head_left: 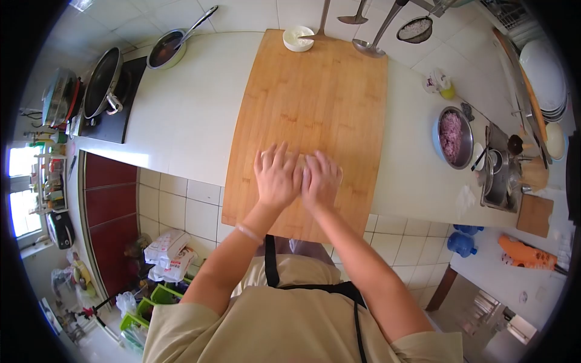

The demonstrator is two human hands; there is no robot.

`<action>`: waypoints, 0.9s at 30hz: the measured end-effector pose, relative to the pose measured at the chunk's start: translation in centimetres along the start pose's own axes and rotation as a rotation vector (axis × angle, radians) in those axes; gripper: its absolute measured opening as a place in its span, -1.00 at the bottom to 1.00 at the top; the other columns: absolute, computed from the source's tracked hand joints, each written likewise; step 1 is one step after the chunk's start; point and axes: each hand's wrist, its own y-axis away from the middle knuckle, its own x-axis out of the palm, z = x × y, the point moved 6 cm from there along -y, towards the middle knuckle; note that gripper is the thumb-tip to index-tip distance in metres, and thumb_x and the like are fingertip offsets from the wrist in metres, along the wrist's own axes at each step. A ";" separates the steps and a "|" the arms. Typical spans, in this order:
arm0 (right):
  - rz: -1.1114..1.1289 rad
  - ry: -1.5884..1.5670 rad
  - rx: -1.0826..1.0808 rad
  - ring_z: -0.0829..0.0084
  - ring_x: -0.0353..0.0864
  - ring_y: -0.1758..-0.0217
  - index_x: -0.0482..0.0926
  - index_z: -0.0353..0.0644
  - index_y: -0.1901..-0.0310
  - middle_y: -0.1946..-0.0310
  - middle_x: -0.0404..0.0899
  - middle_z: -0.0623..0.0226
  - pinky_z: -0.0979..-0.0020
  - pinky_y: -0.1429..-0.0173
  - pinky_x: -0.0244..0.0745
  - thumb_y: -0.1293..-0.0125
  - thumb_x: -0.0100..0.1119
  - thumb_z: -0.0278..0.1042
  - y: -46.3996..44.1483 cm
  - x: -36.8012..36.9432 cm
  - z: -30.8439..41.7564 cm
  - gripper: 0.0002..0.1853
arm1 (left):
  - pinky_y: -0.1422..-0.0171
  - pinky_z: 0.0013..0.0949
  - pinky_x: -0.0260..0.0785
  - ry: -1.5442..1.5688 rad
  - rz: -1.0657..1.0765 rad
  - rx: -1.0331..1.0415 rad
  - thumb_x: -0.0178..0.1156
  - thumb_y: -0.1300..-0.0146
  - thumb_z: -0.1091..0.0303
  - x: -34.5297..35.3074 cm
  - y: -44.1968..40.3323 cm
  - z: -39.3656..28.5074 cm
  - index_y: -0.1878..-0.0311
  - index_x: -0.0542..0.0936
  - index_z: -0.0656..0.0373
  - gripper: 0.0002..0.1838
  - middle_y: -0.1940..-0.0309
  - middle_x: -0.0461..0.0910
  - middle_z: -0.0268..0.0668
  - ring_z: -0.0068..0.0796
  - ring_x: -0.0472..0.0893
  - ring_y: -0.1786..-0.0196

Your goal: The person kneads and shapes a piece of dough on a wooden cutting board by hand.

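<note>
Near the front half of a large wooden board (315, 97), my two hands lie side by side, palms down. My left hand (278, 178) has its fingers stretched forward and spread a little. Touching it at the thumb side, my right hand (321, 180) is also flat, with its fingers extended and slightly bent. Both press on something pale that is almost fully hidden beneath them; only a sliver shows beside the right hand, and I cannot make out what it is. A small white bowl (298, 39) with white contents stands at the board's far edge.
At the far left are a frying pan (103, 83) on a black stove and a pot (166, 49) with a spoon handle sticking out. Ladles (369, 48) and a strainer (415, 29) hang at the back. A metal bowl (452, 138) of chopped purple food stands right.
</note>
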 end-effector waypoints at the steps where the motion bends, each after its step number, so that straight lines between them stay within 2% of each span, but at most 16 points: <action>1: 0.000 -0.009 -0.005 0.02 0.45 -0.28 0.63 -0.10 -0.12 -0.18 0.54 0.12 -0.10 -0.34 0.23 -0.41 0.04 -0.17 1.5 -0.1 0.1 -0.64 | -0.55 0.22 -0.01 -0.009 -0.003 -0.004 -0.01 -0.42 0.06 -0.1 1.9 0.2 -0.17 0.67 -0.03 -0.58 -0.30 0.52 -0.12 -0.02 0.38 -0.41; 3: 0.000 -0.005 -0.109 -0.07 0.39 -0.35 0.61 -0.04 -0.20 -0.27 0.48 0.07 -0.16 -0.41 0.16 -0.44 -0.04 -0.09 4.2 0.2 0.7 -0.57 | -0.57 0.26 -0.08 0.021 -0.023 0.031 -0.08 -0.45 0.05 0.4 5.2 0.5 -0.26 0.60 0.00 -0.53 -0.41 0.41 -0.06 0.15 0.28 -0.49; 4: 0.002 -0.013 -0.105 -0.07 0.39 -0.35 0.61 -0.04 -0.20 -0.27 0.48 0.07 -0.16 -0.41 0.16 -0.44 -0.04 -0.09 5.2 0.4 0.7 -0.57 | -0.57 0.26 -0.08 0.013 -0.017 0.030 -0.08 -0.45 0.05 1.5 6.7 0.8 -0.26 0.60 0.00 -0.53 -0.41 0.41 -0.06 0.15 0.28 -0.49; 5: -0.007 -0.028 -0.111 -0.07 0.38 -0.37 0.62 -0.02 -0.21 -0.29 0.48 0.08 -0.16 -0.44 0.14 -0.46 -0.09 -0.06 5.9 0.7 0.6 -0.55 | -0.58 0.26 -0.08 0.041 -0.108 0.017 -0.10 -0.45 -0.01 2.2 7.8 1.3 -0.23 0.62 -0.02 -0.51 -0.38 0.44 -0.07 0.14 0.28 -0.49; 6: -0.016 -0.041 -0.118 -0.07 0.37 -0.40 0.62 0.00 -0.22 -0.31 0.47 0.09 -0.16 -0.46 0.11 -0.48 -0.14 -0.02 5.7 1.0 0.5 -0.53 | -0.58 0.27 -0.09 0.071 -0.199 0.002 -0.11 -0.46 -0.06 2.2 7.7 1.5 -0.21 0.64 -0.04 -0.50 -0.35 0.48 -0.08 0.13 0.28 -0.50; 9: -0.052 -0.066 -0.139 -0.01 0.42 -0.36 0.64 0.02 -0.19 -0.30 0.49 0.13 -0.14 -0.44 0.14 -0.48 -0.18 0.01 4.2 1.8 -0.6 -0.51 | -0.58 0.27 -0.09 0.063 -0.225 -0.020 -0.17 -0.46 -0.11 3.2 6.6 1.7 -0.20 0.65 -0.03 -0.45 -0.33 0.49 -0.08 0.13 0.31 -0.48; 13: -0.049 -0.066 -0.131 0.04 0.49 -0.29 0.65 0.02 -0.18 -0.25 0.53 0.15 -0.09 -0.38 0.19 -0.46 -0.17 0.01 0.7 2.9 -1.7 -0.51 | -0.56 0.25 -0.05 0.057 -0.182 -0.046 -0.16 -0.44 -0.11 3.6 3.3 2.4 -0.18 0.66 0.00 -0.44 -0.30 0.51 -0.09 0.11 0.35 -0.44; 15: 0.016 -0.113 -0.140 0.08 0.53 -0.23 0.65 0.02 -0.17 -0.20 0.56 0.16 -0.04 -0.31 0.23 -0.44 -0.17 0.01 -2.2 3.5 -2.2 -0.51 | -0.51 0.22 0.04 0.077 -0.139 -0.055 -0.13 -0.39 -0.04 3.6 0.5 2.6 -0.19 0.63 0.08 -0.45 -0.28 0.50 -0.06 0.15 0.36 -0.40; 16: 0.024 -0.109 -0.163 0.08 0.56 -0.16 0.65 -0.01 -0.13 -0.14 0.58 0.14 -0.01 -0.23 0.28 -0.39 -0.11 -0.03 -4.0 3.4 -2.2 -0.54 | -0.46 0.16 0.07 0.091 -0.163 -0.083 -0.07 -0.32 -0.06 3.7 -1.0 3.0 -0.12 0.68 0.04 -0.47 -0.21 0.57 -0.09 0.07 0.43 -0.34; 20: 0.013 -0.126 -0.143 0.08 0.59 -0.08 0.67 -0.01 -0.11 -0.06 0.62 0.16 0.05 -0.21 0.31 -0.42 -0.10 -0.09 -9.9 5.1 -3.3 -0.58 | -0.43 0.11 0.12 0.138 -0.154 -0.103 0.00 -0.26 -0.03 4.8 -7.0 4.3 -0.09 0.68 0.04 -0.50 -0.15 0.59 -0.14 0.02 0.47 -0.27; 22: -0.028 -0.138 -0.090 0.12 0.62 -0.01 0.67 -0.03 -0.03 0.04 0.65 0.24 0.10 -0.14 0.35 -0.39 -0.04 -0.17 -12.3 5.9 -3.7 -0.66 | -0.41 0.07 0.14 0.122 -0.160 -0.065 0.06 -0.20 0.03 5.2 -9.8 5.0 -0.05 0.68 0.04 -0.55 -0.12 0.62 -0.22 -0.08 0.51 -0.23; 26: -0.094 -0.102 -0.019 0.16 0.61 0.00 0.65 -0.07 0.11 0.12 0.67 0.24 0.07 -0.13 0.37 -0.31 0.03 -0.21 -14.9 8.0 -4.6 -0.75 | -0.41 -0.04 0.18 0.154 -0.065 -0.037 -0.02 -0.34 0.04 5.9 -14.3 6.0 -0.11 0.68 0.08 -0.53 -0.11 0.64 -0.22 -0.16 0.53 -0.26; 27: -0.061 -0.084 0.098 0.14 0.61 -0.02 0.65 -0.08 0.13 0.10 0.67 0.22 0.06 -0.14 0.38 -0.35 0.02 -0.19 -16.0 8.6 -5.4 -0.75 | -0.42 -0.02 0.17 0.200 -0.017 -0.102 -0.01 -0.36 0.01 6.4 -15.8 6.3 -0.10 0.68 0.06 -0.53 -0.10 0.66 -0.21 -0.16 0.53 -0.26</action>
